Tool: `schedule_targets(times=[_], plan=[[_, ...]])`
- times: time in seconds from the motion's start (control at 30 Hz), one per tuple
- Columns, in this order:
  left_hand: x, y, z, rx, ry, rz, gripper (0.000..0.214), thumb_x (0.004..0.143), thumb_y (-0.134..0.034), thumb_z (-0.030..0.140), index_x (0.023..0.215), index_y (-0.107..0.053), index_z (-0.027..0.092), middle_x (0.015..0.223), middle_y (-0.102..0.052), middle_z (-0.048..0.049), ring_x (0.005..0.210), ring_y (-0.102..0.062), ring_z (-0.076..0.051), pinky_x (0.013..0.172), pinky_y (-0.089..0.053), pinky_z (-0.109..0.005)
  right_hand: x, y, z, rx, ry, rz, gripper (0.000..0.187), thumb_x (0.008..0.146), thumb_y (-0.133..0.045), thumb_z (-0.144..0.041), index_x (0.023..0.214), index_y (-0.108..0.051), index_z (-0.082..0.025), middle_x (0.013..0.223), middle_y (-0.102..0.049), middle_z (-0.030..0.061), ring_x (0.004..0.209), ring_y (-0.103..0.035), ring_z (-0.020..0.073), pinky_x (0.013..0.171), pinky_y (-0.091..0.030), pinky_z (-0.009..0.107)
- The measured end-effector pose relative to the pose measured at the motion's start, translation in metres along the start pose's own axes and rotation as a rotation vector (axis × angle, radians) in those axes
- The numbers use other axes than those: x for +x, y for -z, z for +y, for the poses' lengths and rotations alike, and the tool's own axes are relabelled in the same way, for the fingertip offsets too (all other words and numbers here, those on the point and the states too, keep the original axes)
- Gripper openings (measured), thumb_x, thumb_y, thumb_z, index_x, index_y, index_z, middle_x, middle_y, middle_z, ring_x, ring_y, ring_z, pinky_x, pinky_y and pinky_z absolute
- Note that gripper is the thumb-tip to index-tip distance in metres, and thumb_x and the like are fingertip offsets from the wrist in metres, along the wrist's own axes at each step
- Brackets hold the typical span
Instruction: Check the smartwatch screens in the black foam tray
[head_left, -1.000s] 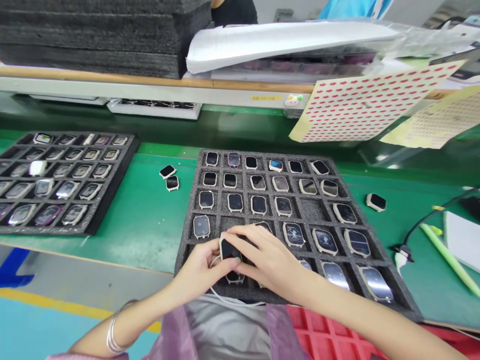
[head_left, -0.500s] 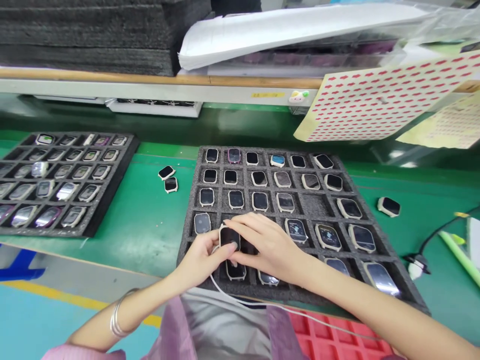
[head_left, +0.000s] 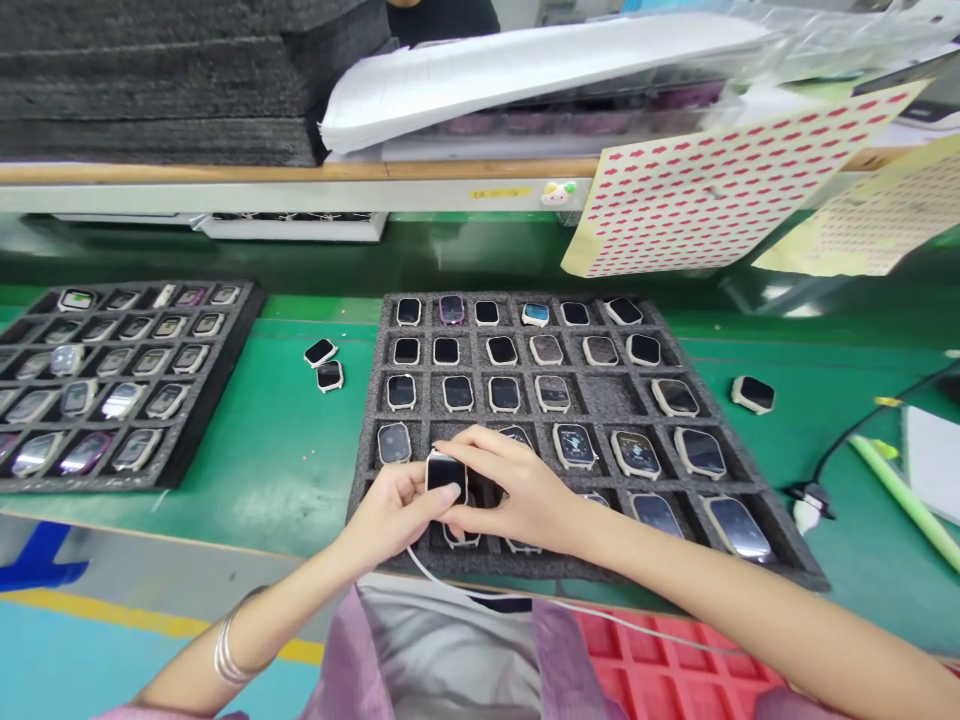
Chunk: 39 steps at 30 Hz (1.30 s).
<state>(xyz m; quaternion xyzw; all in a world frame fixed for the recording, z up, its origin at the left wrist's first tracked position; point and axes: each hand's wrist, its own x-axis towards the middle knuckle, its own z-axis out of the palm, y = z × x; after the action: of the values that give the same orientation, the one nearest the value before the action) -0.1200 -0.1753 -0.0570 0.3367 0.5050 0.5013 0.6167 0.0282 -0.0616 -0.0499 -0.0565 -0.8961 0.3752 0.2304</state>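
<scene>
My left hand grips a smartwatch case with a dark screen and no strap, its thumb lying on the glass. From the other side my right hand closes on the same watch, fingertips at its upper edge and thumb below. A white cable runs from beneath my left hand toward the lower right; where it ends under the fingers is hidden. Both hands are above the front left part of a dark foam tray, whose compartments hold several more watch cases, a few with lit screens.
Another foam tray of watches lies at the left. Two loose watches rest between the trays, and one watch sits right of the main tray. A black cable plug and a green stick are at far right. Printed sheets hang from the shelf.
The camera view has shifted slightly, so the trays appear further left. Both hands keep hold of the watch, whose screen now looks plain dark. A person's dark clothing shows behind the shelf.
</scene>
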Motion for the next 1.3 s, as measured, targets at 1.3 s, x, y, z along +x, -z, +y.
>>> schedule_targets(times=[1.3], plan=[[-0.009, -0.001, -0.016, 0.176, -0.216, 0.015, 0.03, 0.084, -0.061, 0.039, 0.103, -0.059, 0.016, 0.085, -0.057, -0.0027, 0.074, -0.049, -0.014, 0.068, -0.041, -0.024, 0.006, 0.01, -0.005, -0.134, 0.111, 0.05, 0.036, 0.079, -0.069, -0.031, 0.11, -0.057, -0.015, 0.099, -0.056, 0.0103, 0.091, -0.055, 0.0237, 0.08, -0.047, 0.039]])
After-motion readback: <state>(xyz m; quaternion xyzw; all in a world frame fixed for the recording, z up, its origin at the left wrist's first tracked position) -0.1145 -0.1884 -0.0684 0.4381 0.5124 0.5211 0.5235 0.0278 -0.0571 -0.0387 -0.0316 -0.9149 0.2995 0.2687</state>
